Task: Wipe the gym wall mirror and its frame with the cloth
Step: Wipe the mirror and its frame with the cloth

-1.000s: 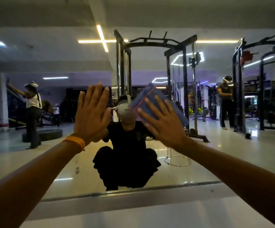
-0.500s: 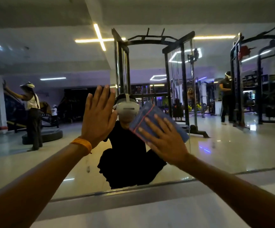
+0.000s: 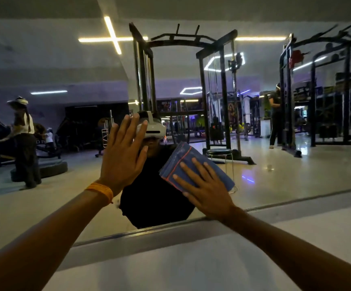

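My right hand [image 3: 206, 190] flat, fingers spread, pressing cloth [image 3: 193, 166] to mirror [image 3: 275, 175]; frame [image 3: 149, 232] lies just below (nearest). Left hand [image 3: 124, 158] open, empty.

Both hands lie flat on the mirror [image 3: 275, 169], left hand [image 3: 124, 156] bare, right hand [image 3: 206, 190] on the cloth [image 3: 183, 162]. Open glass spreads to either side and above. Just below runs the frame [image 3: 149, 233].
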`<state>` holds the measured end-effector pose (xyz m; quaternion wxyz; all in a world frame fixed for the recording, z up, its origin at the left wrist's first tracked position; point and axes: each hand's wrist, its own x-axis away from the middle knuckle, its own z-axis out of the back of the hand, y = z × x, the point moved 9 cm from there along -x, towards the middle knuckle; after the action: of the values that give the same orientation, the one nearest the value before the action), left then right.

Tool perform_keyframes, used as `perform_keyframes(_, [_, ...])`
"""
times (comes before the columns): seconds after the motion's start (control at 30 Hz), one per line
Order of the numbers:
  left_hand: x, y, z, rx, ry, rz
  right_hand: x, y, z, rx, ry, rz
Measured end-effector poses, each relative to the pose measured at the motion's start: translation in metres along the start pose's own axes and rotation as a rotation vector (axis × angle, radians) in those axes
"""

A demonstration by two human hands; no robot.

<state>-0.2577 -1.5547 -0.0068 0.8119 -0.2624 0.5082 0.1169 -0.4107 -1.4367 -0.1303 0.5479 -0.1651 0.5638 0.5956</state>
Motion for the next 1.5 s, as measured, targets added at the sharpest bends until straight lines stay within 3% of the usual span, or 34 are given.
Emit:
perform_keyframes(0.1, [0.006, -0.003, -0.002, -0.011, 0.005, -0.026, -0.021, 0.037, 0.019, 0.033, -0.018, 0.137])
perform_keyframes(0.13, [0.009, -0.004, -0.002, -0.008, 0.007, -0.038, -0.036, 0.063, 0.032, 0.024, 0.030, 0.054])
perform_keyframes(0.23, [0.017, -0.016, 0.004, 0.021, 0.040, -0.010, -0.073, 0.134, 0.062, -0.039, 0.202, -0.530])
perform_keyframes(0.3, [0.019, -0.031, 0.013, 0.027, 0.061, 0.035, -0.079, 0.110, 0.054, -0.060, 0.231, -0.629])
perform_keyframes(0.43, [0.018, -0.054, 0.024, -0.022, 0.077, 0.048, -0.033, -0.021, 0.003, 0.010, -0.006, 0.016])
perform_keyframes(0.53, [0.018, -0.054, 0.022, -0.013, 0.076, 0.024, -0.025, -0.013, 0.001, 0.060, -0.097, 0.209])
perform_keyframes(0.6, [0.018, -0.055, 0.020, 0.009, 0.073, 0.024, -0.064, 0.017, 0.024, 0.067, -0.030, 0.208])
perform_keyframes(0.67, [0.017, -0.058, 0.022, 0.032, 0.089, 0.037, -0.118, 0.068, 0.056, 0.077, 0.108, 0.003])
perform_keyframes(0.77, [0.006, -0.071, 0.033, 0.044, 0.139, 0.093, -0.166, 0.134, 0.081, 0.018, 0.214, -0.500])
perform_keyframes(0.8, [-0.001, -0.078, 0.038, 0.046, 0.150, 0.110, -0.170, 0.126, 0.079, 0.020, 0.232, -0.529])
perform_keyframes(0.87, [-0.019, -0.092, 0.047, 0.052, 0.146, 0.138, -0.170, 0.076, 0.062, 0.047, 0.173, -0.331])
perform_keyframes(0.93, [-0.033, -0.103, 0.056, 0.041, 0.144, 0.152, -0.159, 0.025, 0.040, 0.048, 0.048, 0.026])
perform_keyframes(1.03, [-0.045, -0.108, 0.064, -0.012, 0.152, 0.088, -0.183, 0.039, 0.050, 0.101, -0.061, 0.348])
perform_keyframes(1.1, [-0.056, -0.114, 0.072, -0.004, 0.159, 0.094, -0.230, 0.095, 0.072, 0.162, -0.035, 0.203])
perform_keyframes(1.2, [-0.080, -0.119, 0.082, 0.004, 0.167, 0.149, -0.277, 0.178, 0.114, 0.110, 0.166, -0.364])
perform_keyframes(1.27, [-0.092, -0.117, 0.082, -0.005, 0.157, 0.161, -0.281, 0.170, 0.116, 0.058, 0.252, -0.519])
perform_keyframes(1.33, [-0.096, -0.119, 0.078, -0.013, 0.161, 0.171, -0.280, 0.115, 0.096, 0.062, 0.193, -0.345])
perform_keyframes(1.4, [-0.093, -0.119, 0.073, -0.030, 0.178, 0.191, -0.265, 0.058, 0.070, 0.106, 0.104, 0.003])
perform_keyframes(1.5, [-0.090, -0.114, 0.069, -0.015, 0.197, 0.222, -0.243, 0.064, 0.062, 0.134, 0.023, 0.245])
